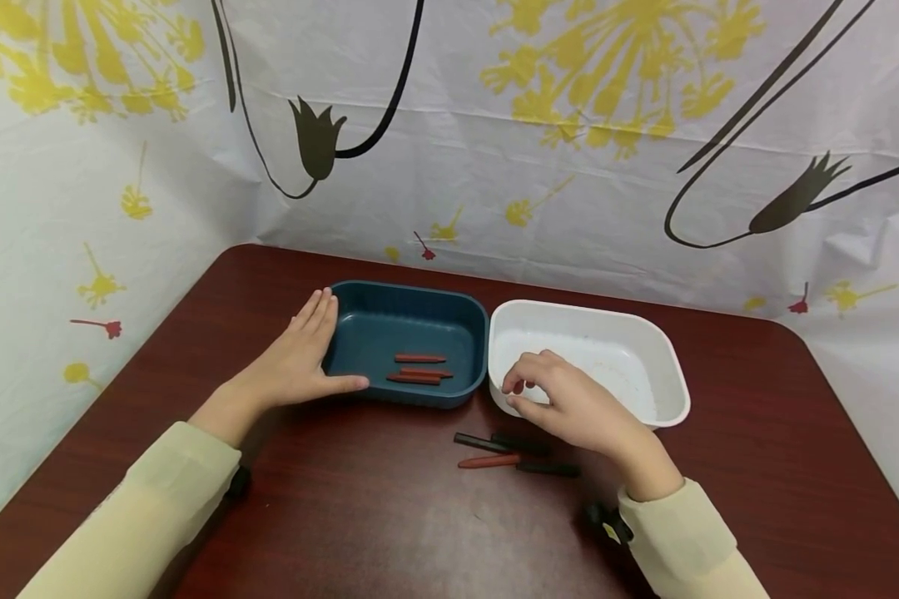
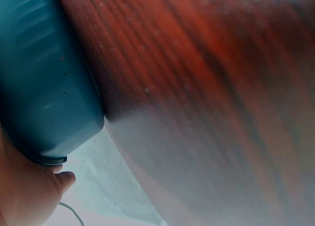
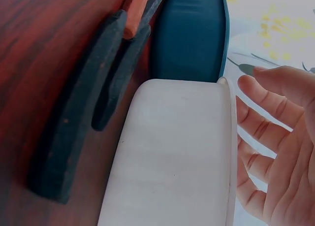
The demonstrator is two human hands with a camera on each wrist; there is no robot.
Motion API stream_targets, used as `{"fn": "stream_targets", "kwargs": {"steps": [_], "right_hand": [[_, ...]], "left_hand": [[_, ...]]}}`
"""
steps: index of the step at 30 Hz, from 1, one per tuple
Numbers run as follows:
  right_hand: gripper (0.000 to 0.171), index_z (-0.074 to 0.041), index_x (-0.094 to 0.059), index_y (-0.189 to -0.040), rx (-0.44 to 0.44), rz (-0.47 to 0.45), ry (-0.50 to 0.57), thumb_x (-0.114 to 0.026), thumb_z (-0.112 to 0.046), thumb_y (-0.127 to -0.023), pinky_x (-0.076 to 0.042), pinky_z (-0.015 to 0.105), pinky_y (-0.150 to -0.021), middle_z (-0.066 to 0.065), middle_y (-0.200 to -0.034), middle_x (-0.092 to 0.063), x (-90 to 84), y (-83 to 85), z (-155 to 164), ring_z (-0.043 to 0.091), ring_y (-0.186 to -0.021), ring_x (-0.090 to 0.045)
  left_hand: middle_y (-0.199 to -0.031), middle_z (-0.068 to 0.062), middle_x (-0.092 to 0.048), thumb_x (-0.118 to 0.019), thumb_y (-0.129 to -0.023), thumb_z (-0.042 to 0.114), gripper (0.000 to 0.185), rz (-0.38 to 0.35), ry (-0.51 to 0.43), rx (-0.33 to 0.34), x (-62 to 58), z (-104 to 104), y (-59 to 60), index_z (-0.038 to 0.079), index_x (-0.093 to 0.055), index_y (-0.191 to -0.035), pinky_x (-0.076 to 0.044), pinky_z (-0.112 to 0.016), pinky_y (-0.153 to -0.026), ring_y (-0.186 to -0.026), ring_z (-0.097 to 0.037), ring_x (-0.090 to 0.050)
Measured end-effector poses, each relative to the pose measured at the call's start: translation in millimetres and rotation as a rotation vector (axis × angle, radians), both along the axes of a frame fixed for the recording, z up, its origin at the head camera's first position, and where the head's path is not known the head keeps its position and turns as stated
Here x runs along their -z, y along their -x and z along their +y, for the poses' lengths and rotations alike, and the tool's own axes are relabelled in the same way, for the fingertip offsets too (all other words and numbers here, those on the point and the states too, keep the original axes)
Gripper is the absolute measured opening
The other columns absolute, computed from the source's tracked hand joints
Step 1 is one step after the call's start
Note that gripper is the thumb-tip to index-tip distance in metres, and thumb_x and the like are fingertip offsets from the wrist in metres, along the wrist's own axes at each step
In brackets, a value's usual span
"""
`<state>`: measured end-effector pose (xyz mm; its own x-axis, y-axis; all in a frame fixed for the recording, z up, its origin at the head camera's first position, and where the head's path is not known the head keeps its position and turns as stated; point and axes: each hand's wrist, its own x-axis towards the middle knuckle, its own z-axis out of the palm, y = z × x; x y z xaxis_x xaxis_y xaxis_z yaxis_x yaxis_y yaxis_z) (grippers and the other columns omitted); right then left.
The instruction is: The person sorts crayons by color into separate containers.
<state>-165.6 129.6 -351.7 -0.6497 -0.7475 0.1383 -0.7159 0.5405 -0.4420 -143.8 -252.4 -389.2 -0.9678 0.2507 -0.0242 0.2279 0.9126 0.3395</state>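
My left hand (image 1: 300,358) lies flat against the left end of a dark teal bin (image 1: 408,289), fingers straight and thumb along its front wall. Three red sticks (image 1: 419,368) lie inside that bin. My right hand (image 1: 562,399) hovers over the near left corner of a white bin (image 1: 667,366) with loosely curled fingers. The right wrist view shows this hand (image 3: 280,152) empty, beside the white bin's wall (image 3: 172,152). One red stick (image 1: 489,461) and black sticks (image 1: 483,442) lie on the table just in front of the white bin.
Both bins stand side by side, touching, on a dark red wooden table (image 1: 360,516). A white cloth with yellow flowers (image 1: 494,166) closes in the back and both sides. The left wrist view shows the teal bin's outer wall (image 2: 44,88).
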Motion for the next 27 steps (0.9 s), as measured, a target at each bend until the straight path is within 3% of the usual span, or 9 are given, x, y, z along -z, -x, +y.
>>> {"fn": "stream_targets", "kwargs": {"steps": [10, 16, 22, 24, 27], "right_hand": [[0.007, -0.017, -0.067, -0.098, -0.029, 0.049, 0.018, -0.067, -0.013, -0.093, -0.051, 0.033, -0.084, -0.009, -0.093, -0.061, 0.7, -5.6, 2.4, 0.013, -0.093, -0.057], [0.006, -0.016, -0.067, -0.098, -0.017, 0.048, 0.011, -0.069, -0.016, -0.092, -0.042, 0.050, -0.110, -0.008, -0.095, -0.061, 0.4, -10.6, 3.8, 0.010, -0.098, -0.059], [0.005, -0.017, -0.067, -0.098, -0.018, 0.071, 0.001, -0.068, -0.018, -0.093, -0.051, 0.036, -0.089, -0.011, -0.096, -0.060, 0.2, -15.0, 5.9, 0.008, -0.096, -0.055], [0.005, -0.018, -0.067, -0.097, -0.027, 0.073, 0.001, -0.069, -0.017, -0.093, -0.049, 0.038, -0.096, -0.010, -0.096, -0.061, 0.1, -16.2, 5.8, 0.008, -0.095, -0.055], [0.006, -0.020, -0.069, -0.098, -0.032, 0.073, 0.006, -0.070, -0.017, -0.092, -0.049, 0.036, -0.094, -0.009, -0.096, -0.063, -1.0, -19.1, 5.2, 0.007, -0.095, -0.052]], "left_hand": [[-0.167, -0.020, 0.005, -0.063, -0.080, 0.073, 0.126, -0.005, 0.005, -0.006, -1.7, 1.0, -1.4, -0.005, -0.001, -0.157, -0.016, -0.062, -0.120, -0.155, -0.037, 0.005], [-0.167, -0.019, 0.006, -0.063, -0.080, 0.074, 0.127, -0.015, 0.014, -0.002, -1.3, 1.2, -0.8, -0.004, 0.001, -0.157, -0.016, -0.062, -0.120, -0.155, -0.036, 0.006], [-0.167, -0.017, 0.008, -0.064, -0.079, 0.075, 0.129, -0.025, 0.021, -0.005, -0.4, 1.0, 0.3, -0.003, 0.002, -0.157, -0.017, -0.062, -0.120, -0.155, -0.035, 0.008], [-0.167, -0.017, 0.008, -0.063, -0.079, 0.075, 0.128, -0.026, 0.023, -0.005, -0.1, 0.4, 0.8, -0.003, 0.003, -0.157, -0.016, -0.061, -0.121, -0.155, -0.035, 0.008], [-0.167, -0.018, 0.007, -0.063, -0.079, 0.074, 0.128, -0.023, 0.023, -0.002, -0.2, -0.3, 1.0, -0.003, 0.002, -0.157, -0.013, -0.059, -0.122, -0.155, -0.035, 0.007]]}}
